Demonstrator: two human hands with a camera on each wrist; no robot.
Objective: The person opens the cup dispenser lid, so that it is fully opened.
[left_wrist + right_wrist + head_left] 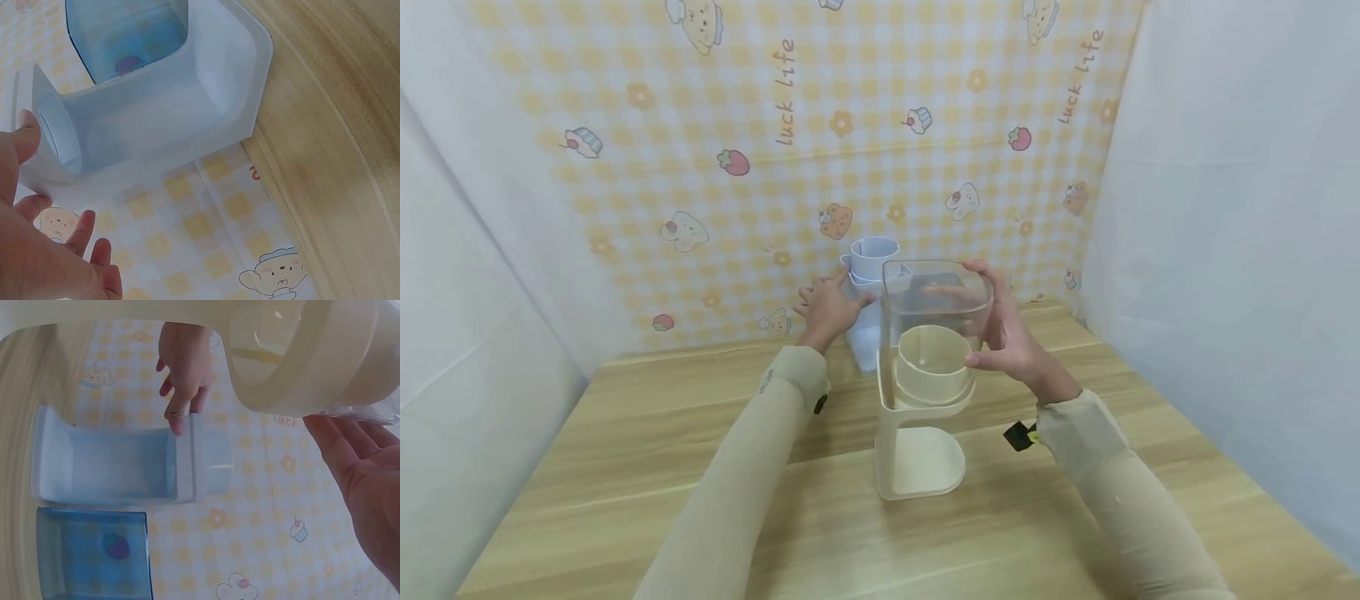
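A cream plastic stand [886, 458] rises from the table in the middle of the head view, with a round cup [936, 375] at its top. Around and above that cup is a clear plastic container [951, 307]. My right hand [1013, 340] grips the container's right side, thumb in front and fingers behind. Farther back is a pale blue stand [144, 125] of similar shape. The thumb and index finger of my left hand [831, 310] pinch its upper edge, while the other fingers spread away. A translucent blue container [94, 550] stands beside the blue stand.
The wood-grain table [647, 450] carries everything. A yellow-checked cloth [737, 208] with cartoon prints hangs close behind the blue stand. White sheets [1210, 250] enclose the left and right sides.
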